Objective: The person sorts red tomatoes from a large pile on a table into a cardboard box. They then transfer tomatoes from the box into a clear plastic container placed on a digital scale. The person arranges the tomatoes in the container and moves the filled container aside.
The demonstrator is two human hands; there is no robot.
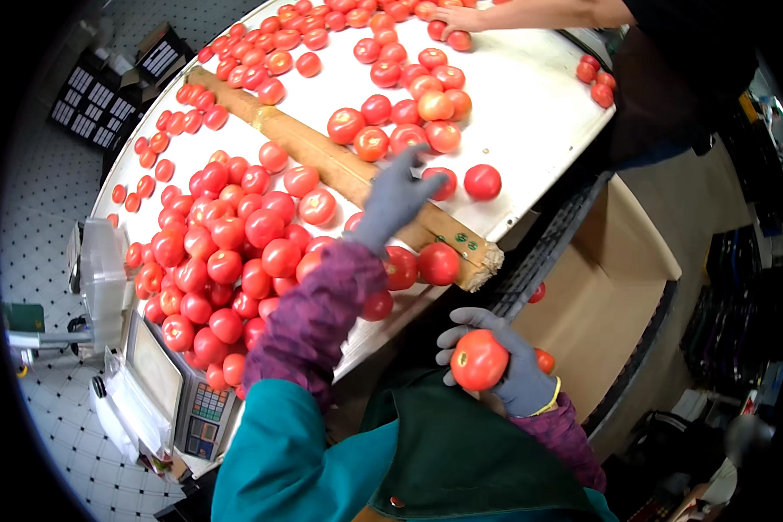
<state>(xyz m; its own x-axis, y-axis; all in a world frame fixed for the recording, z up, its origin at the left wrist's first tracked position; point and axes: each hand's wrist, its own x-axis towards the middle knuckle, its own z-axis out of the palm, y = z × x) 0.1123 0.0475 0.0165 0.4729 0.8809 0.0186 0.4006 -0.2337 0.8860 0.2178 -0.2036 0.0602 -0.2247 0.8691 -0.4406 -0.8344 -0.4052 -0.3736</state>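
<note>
My left hand (pixel 395 192), in a grey glove, reaches over a wooden bar (pixel 320 153) on the white table, its fingers apart. The fingertips are beside a red tomato (pixel 441 183); whether they touch it is unclear. Another tomato (pixel 483 182) lies to its right. My right hand (pixel 506 365), gloved too, holds a large red tomato (pixel 479 360) near my green apron. Below my left forearm is a big heap of tomatoes (pixel 225 267). Beyond the bar lies a looser group of tomatoes (pixel 424 88).
A lined crate (pixel 600 280) stands at the right with a few tomatoes in it. A digital scale (pixel 202 404) is at the lower left beside a clear plastic container (pixel 104 280). Across the table, another person's hand (pixel 460 19) touches tomatoes.
</note>
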